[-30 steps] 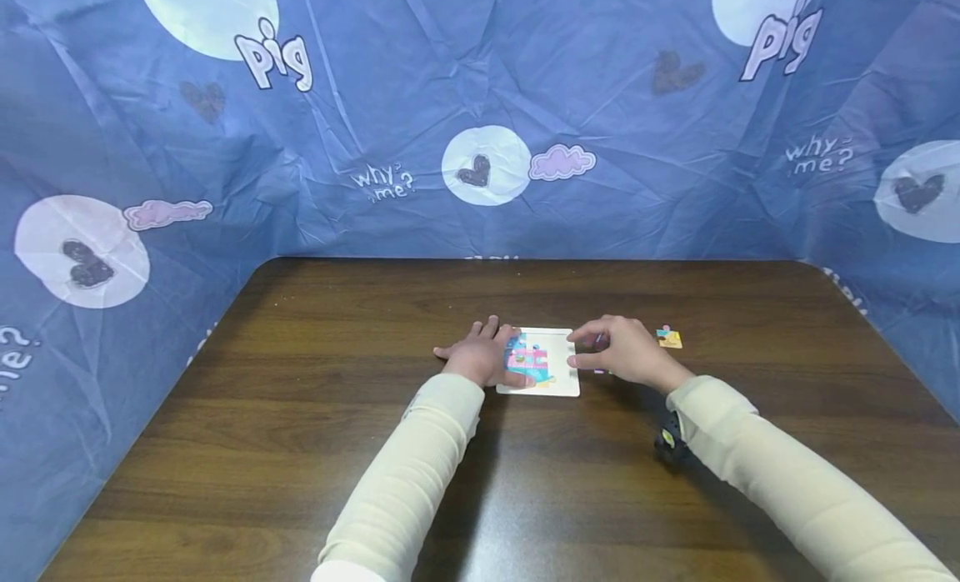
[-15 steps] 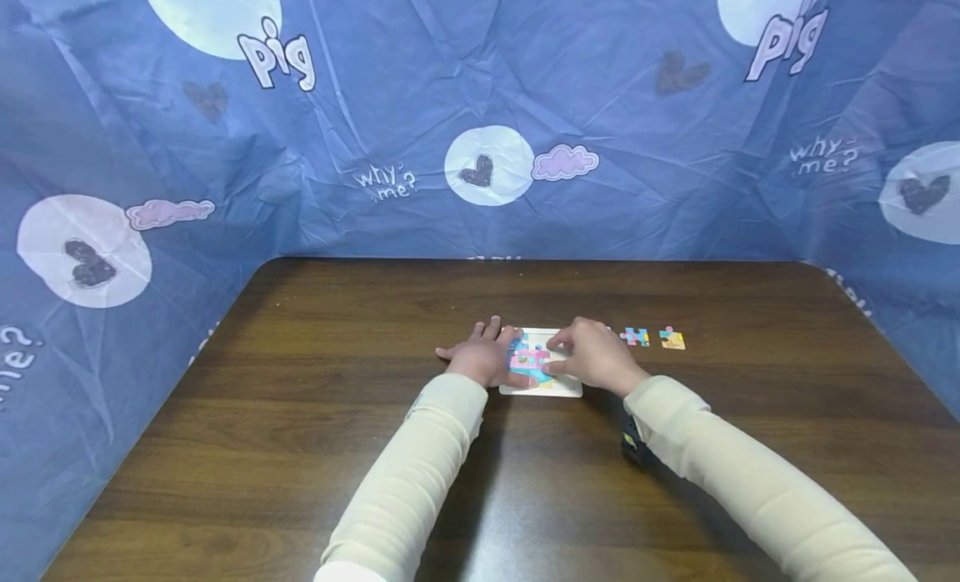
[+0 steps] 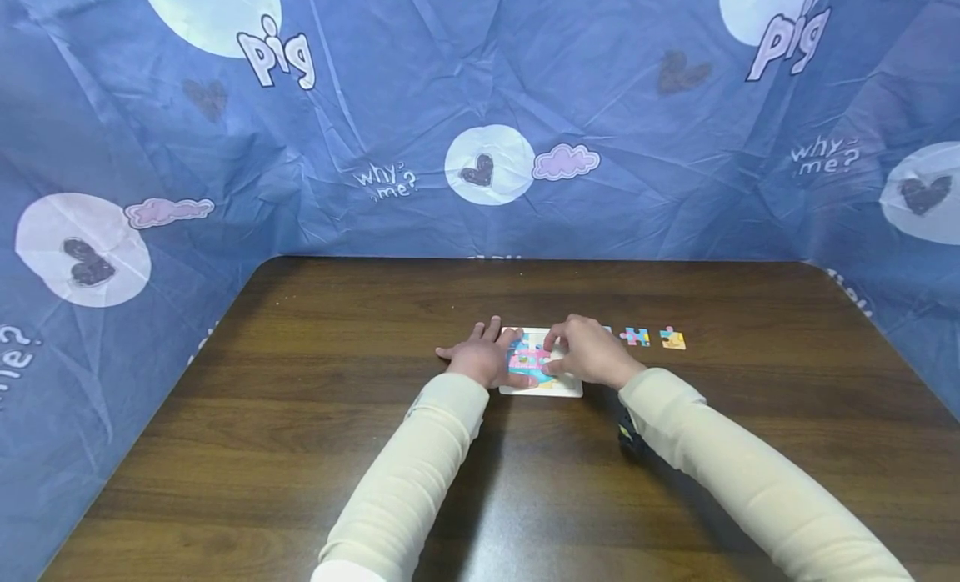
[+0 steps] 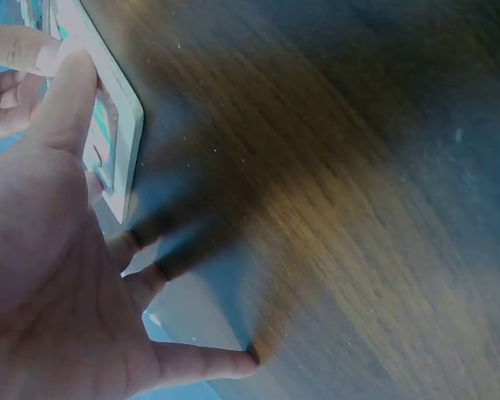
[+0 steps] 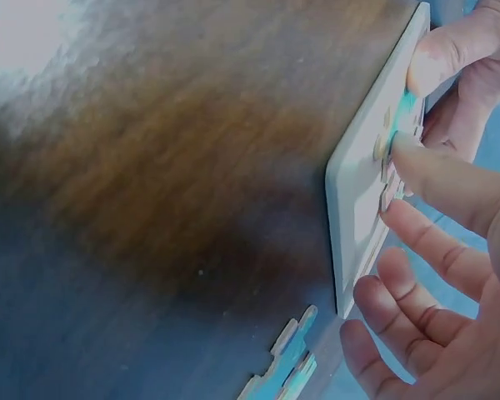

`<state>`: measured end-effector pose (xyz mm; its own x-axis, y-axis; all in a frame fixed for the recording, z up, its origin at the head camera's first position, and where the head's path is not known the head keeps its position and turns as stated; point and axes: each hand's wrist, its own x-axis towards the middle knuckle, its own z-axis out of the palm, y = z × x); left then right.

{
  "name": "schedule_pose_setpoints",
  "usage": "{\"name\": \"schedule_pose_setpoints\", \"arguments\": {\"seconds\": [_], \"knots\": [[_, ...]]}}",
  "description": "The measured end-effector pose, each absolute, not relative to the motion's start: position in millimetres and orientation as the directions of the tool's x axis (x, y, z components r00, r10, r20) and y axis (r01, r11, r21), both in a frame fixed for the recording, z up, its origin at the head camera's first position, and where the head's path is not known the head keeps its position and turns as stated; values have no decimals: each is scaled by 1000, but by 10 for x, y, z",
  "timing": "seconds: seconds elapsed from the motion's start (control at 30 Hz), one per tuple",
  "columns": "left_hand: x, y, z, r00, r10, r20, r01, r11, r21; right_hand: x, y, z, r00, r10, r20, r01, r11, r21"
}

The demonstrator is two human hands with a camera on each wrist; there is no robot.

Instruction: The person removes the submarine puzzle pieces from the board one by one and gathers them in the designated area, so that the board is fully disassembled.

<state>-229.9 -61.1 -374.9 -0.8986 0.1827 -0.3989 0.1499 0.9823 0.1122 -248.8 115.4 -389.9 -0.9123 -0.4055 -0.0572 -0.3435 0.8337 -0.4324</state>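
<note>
On the counter (image 3: 300,390), midway along towards its far edge: a board (image 3: 567,390).
Square to that edge, it shows no clear long axis; the left hand (image 3: 480,361) spreads over its left side, grasping nothing. The right hand (image 3: 592,350) seems to pinch a piece (image 5: 387,192) on it, left of the palm, axis hidden by fingers. Rightward, a yellow piece (image 3: 672,339) points its knob at the far edge.

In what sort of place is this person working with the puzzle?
Probably a screened-off table corner, perhaps arranged for recording. A blue printed sheet encloses the back and sides of a brown wood-grain table, on which lie a puzzle board and loose pieces. What lies beyond is hidden.
</note>
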Motion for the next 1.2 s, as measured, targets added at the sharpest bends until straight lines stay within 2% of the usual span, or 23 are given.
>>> {"name": "schedule_pose_setpoints", "arguments": {"seconds": [0.33,0.6,1.2], "knots": [[-2290,-605,-3725,-891,173,-419,155,985,77,-2488,1143,-3913,-895,-444,-31,-386,810,-442],[-2279,-604,-3711,-891,175,-419,156,985,78,-2440,1169,-3934,-878,-473,72,-459,789,-409],[-2266,-603,-3703,-893,177,-413,160,984,78,-2434,1211,-3906,-877,-475,68,-470,820,-327]]}}
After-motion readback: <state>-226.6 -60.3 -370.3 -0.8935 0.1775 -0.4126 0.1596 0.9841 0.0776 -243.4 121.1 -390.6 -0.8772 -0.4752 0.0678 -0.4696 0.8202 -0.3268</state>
